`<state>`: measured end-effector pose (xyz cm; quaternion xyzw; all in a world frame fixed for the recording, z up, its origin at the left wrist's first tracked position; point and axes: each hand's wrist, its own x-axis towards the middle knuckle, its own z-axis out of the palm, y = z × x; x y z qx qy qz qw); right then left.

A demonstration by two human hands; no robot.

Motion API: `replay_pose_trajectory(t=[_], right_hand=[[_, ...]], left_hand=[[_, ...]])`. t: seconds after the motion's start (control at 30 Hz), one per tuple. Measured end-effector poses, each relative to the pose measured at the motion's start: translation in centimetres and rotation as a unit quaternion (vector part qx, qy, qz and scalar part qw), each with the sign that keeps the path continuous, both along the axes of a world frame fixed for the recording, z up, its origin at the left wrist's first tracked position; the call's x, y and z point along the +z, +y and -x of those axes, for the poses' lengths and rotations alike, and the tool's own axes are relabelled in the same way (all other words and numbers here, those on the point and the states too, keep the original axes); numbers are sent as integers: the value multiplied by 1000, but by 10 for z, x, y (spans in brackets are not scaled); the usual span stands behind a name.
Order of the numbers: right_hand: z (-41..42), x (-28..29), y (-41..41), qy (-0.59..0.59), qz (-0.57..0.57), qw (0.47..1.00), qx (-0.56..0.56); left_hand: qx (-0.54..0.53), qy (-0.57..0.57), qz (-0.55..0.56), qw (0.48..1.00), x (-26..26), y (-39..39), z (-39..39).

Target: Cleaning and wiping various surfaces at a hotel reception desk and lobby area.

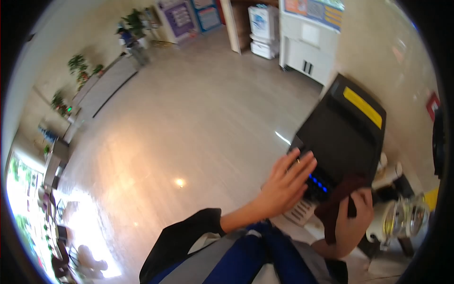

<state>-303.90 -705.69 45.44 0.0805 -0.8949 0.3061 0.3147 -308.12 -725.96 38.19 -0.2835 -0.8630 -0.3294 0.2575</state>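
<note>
Before me on the right is a black box-shaped machine [333,142] with a yellow strip near its far end and a row of blue lights at its near end. My left hand [285,188] is spread flat at the machine's left near edge, beside the lights, and holds nothing. Whether its palm touches the casing cannot be seen. Between the fingers of my right hand [354,216] is a dark red cloth [328,213]. Part of the cloth lies against the machine's near right corner, and the rest hangs down below.
A clear drink dispenser [400,222] stands right of my right hand, with white cups [392,172] beyond it. Past the machine are a white cabinet [305,53] and a white appliance [264,32]. Far left, a person [131,42] stands by a long counter [108,83] with potted plants [78,67].
</note>
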Motion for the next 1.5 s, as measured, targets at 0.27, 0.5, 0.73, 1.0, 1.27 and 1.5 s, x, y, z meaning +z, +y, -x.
replay_pose_trajectory(t=[0.27,0.5,0.73,1.0,1.27,1.5], right_hand=[[26,8,-32,-28,-85,996,30],[14,19,20,-86,-69,991,78],[31,8,11,-14,-100,991,86],[9,4,51,-26,-96,993,70],[7,-6,37,-5,-110,993,33],[27,-15,11,23,-115,992,40]], left_hand=[[51,9,34,998,3,12,-6],[81,16,-9,997,9,23,-3],[117,18,-10,993,5,37,-1],[112,25,-25,993,-1,47,-1],[112,34,-21,993,-2,46,-1],[85,29,-18,996,-7,48,2]])
